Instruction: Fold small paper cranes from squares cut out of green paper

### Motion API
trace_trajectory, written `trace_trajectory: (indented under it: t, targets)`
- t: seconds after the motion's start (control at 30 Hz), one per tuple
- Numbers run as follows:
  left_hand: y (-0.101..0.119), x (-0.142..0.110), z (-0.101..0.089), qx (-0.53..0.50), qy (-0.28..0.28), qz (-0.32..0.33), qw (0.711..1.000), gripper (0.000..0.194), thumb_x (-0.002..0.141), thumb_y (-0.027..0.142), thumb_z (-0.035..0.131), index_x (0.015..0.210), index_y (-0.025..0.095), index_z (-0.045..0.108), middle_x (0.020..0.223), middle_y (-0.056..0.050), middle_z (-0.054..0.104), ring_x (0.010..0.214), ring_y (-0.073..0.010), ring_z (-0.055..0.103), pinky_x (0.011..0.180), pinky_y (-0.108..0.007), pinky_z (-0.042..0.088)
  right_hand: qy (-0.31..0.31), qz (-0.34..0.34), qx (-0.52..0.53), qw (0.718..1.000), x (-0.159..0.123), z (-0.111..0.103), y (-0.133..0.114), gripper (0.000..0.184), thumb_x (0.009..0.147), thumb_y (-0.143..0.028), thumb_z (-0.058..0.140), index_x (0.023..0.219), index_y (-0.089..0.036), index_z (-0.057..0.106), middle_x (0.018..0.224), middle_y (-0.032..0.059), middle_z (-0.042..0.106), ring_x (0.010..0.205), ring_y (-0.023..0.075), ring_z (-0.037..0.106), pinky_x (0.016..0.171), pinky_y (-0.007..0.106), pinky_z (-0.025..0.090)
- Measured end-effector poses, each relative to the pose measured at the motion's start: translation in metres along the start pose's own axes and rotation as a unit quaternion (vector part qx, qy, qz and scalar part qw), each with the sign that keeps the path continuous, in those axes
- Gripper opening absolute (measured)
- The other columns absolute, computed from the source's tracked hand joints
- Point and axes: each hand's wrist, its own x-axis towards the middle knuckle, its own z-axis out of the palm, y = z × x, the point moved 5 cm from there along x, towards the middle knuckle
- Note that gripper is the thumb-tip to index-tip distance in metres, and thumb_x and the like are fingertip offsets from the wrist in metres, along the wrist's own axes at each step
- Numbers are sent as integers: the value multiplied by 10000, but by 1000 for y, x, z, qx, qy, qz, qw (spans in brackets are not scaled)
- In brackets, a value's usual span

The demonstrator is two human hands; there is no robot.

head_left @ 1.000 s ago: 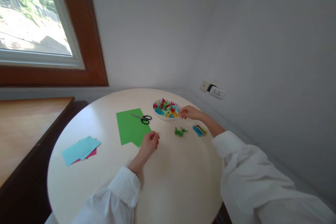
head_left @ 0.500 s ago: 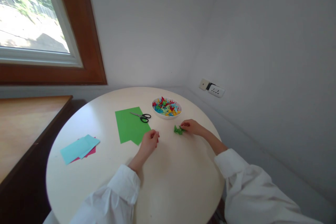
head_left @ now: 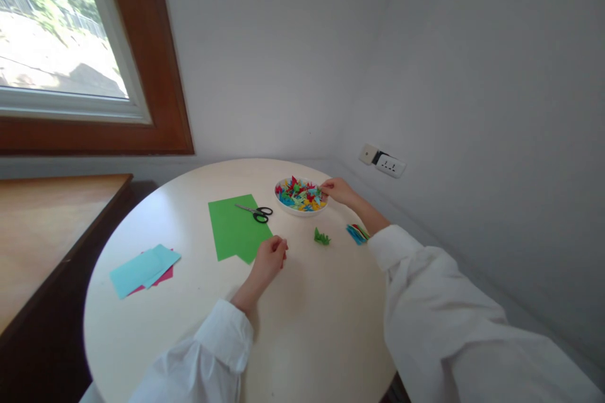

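Note:
My right hand (head_left: pixel 336 190) is at the right rim of a white bowl (head_left: pixel 302 213), its fingertips pinched on a small folded paper crane, mostly hidden by them. The bowl is heaped with folded paper cranes (head_left: pixel 297 194) in red, blue, green, yellow and pink. A small cluster of green paper cranes (head_left: pixel 322 237) lies on the table in front of the bowl. My left hand (head_left: pixel 270 253) rests on the table at the corner of the green paper, fingers curled closed; whatever they hold, if anything, is hidden.
Black-handled scissors (head_left: pixel 258 211) lie on green paper (head_left: pixel 235 227). Light blue sheets (head_left: pixel 144 269) overlap pink paper (head_left: pixel 165 275) on the left of the round table (head_left: pixel 302 340). A stack of coloured strips (head_left: pixel 358 234) lies beside my right forearm. Wall sockets (head_left: pixel 390 166) are behind.
My right hand has moved away from the green cranes, up and back to the bowl's rim. The coloured strips beside my forearm have come into view. My left hand has stayed in place.

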Motion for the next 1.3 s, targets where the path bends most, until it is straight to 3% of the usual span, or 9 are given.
trace_trajectory:
  t: [0.23, 0.6, 0.73, 0.9, 1.07, 1.3]
  targets:
    - [-7, 6, 1, -10, -2, 2, 1000, 266, 702, 416, 483, 576, 183, 461, 407, 76, 391, 329, -64, 349, 368, -203, 251, 33, 1, -70, 997, 39, 12, -38, 119, 712, -184, 601, 744, -156, 712, 700, 46, 704, 707, 164, 645, 654, 231, 476]
    - [-8, 7, 1, -9, -4, 7, 1000, 262, 710, 405, 487, 576, 181, 467, 413, 71, 403, 333, -65, 354, 375, -203, 259, 15, -27, -120, 992, 43, 16, -60, 130, 711, -108, 585, 685, -159, 702, 708, 70, 702, 714, 176, 630, 662, 243, 445]
    - [-3, 4, 0, -5, -4, 7, 1000, 244, 717, 377, 481, 572, 181, 466, 413, 69, 403, 340, -65, 358, 380, -204, 264, -18, -58, -107, 992, 13, 12, -61, 132, 739, -152, 580, 748, -162, 711, 734, 42, 703, 694, 161, 620, 646, 235, 437]
    - [1, 0, 0, -7, -5, 1, 1000, 230, 710, 350, 513, 562, 180, 471, 413, 68, 408, 341, -64, 353, 379, -203, 252, -93, -92, -96, 987, -62, 22, -37, 57, 674, -160, 650, 655, -186, 697, 653, 5, 685, 633, 140, 592, 621, 226, 434]
    - [2, -1, 0, -4, -4, -3, 1000, 226, 720, 336, 508, 562, 177, 478, 424, 64, 419, 344, -68, 369, 379, -203, 257, -68, -94, -82, 990, -114, 20, -12, 162, 795, -271, 547, 803, -185, 684, 844, 57, 693, 740, 161, 599, 720, 286, 448]
    - [1, -1, 0, 9, 2, -2, 1000, 219, 736, 320, 481, 569, 179, 473, 432, 61, 423, 348, -72, 376, 386, -206, 277, -48, -97, -53, 993, -140, 18, -3, 139, 702, -284, 670, 817, -206, 662, 881, 42, 688, 840, 177, 616, 804, 318, 439]
